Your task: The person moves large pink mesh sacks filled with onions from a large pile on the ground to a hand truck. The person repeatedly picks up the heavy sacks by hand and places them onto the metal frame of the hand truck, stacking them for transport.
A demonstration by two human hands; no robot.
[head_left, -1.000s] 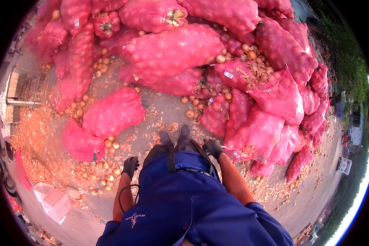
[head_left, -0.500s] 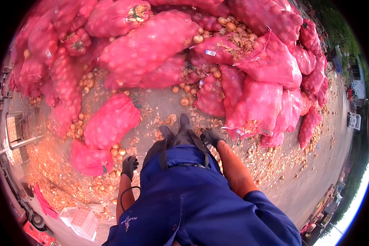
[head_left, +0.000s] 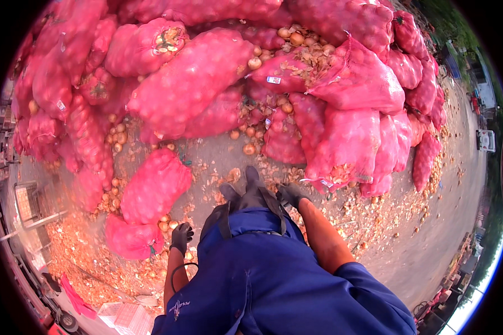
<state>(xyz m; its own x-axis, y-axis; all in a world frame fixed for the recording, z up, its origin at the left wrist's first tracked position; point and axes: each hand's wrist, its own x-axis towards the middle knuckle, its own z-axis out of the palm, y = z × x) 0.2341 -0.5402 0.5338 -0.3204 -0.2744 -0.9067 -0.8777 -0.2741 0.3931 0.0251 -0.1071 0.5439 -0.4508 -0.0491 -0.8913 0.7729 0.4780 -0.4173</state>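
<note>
From nine o'clock over the top to three, a heap of full red mesh sacks (head_left: 193,78) covers much of the grey ground (head_left: 207,153). At six is the person's dark blue shirt (head_left: 296,290). Toward three o'clock, at the heap's near edge, bulges a large sack (head_left: 346,139). Two others lie nearer the person: a plump sack (head_left: 156,187) at nine and, touching it at eight, a smaller sack (head_left: 129,237). A pale crate (head_left: 128,318) sits at seven. The dark boots (head_left: 252,176) stand near the centre.

The left grip (head_left: 181,237), dark-gloved, hangs between seven and eight, near the smaller sack; its fingers are half curled and slightly parted, with nothing visible in them. The right grip (head_left: 290,196), also gloved, is at four, near the large sack's lower end; its palm side is hidden, so I cannot tell how far it is closed or whether it has hold of anything. Loose onions (head_left: 248,149) lie just twelve-ward of the boots, and papery skins (head_left: 81,237) scatter around eight.
</note>
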